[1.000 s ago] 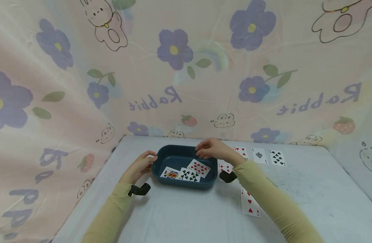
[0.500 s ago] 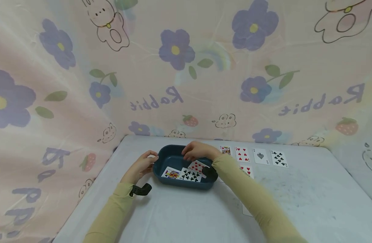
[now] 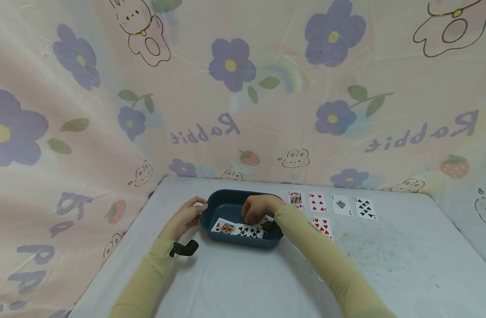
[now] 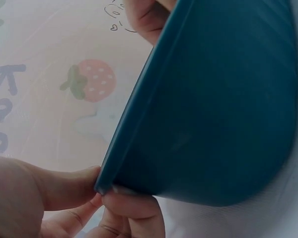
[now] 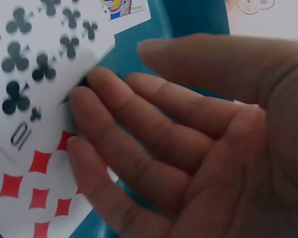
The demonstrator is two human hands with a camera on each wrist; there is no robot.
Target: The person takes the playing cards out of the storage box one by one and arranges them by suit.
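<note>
My left hand (image 3: 182,220) pinches the left rim of a dark blue plastic basin (image 3: 231,240), thumb on one side of the rim and fingers on the other in the left wrist view. My right hand (image 3: 260,207) reaches down inside the basin. Its fingertips are at the edge of a ten of clubs (image 5: 35,64) in the right wrist view, with the thumb held apart. A diamonds playing card (image 5: 39,193) lies partly under the ten, and my fingers cover some of it. Left of them lies a face card (image 3: 225,226).
On the table right of the basin, a back row holds a face card of diamonds (image 3: 296,200), a hearts card (image 3: 317,202), an ace of spades (image 3: 341,205) and a clubs card (image 3: 365,208). Another hearts card (image 3: 323,226) lies nearer, beside my right sleeve. A printed curtain (image 3: 266,141) stands behind.
My right hand has moved left from above the basin's right end, then down onto the cards inside. The left hand keeps its grip on the rim.
</note>
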